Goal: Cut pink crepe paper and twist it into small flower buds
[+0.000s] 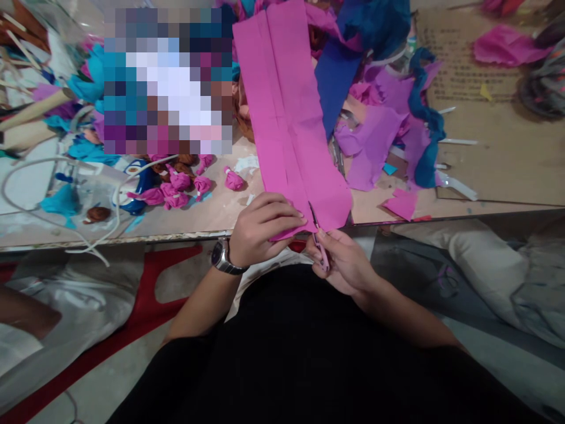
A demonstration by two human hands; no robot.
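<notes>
A long pink sheet [286, 118], which looks like crepe paper or thin cloth, lies across the table's front edge with fold lines running down it. My left hand [267, 227], with a watch on the wrist, is closed on the sheet's near end, fingers over the top and the thumb out of sight below. In my right hand [338, 256] is a pair of scissors [322, 253] with pink handles. Their dark blade rests over the sheet's near edge, just right of my left fingertips; the other blade is hidden.
Several small tied pink bundles [176, 191] lie left of the sheet, near a looped white cord [117, 206]. Purple scraps [375, 141] and a teal strip [426, 118] are on the right, beside a cardboard sheet [498, 141]. People sit at both sides.
</notes>
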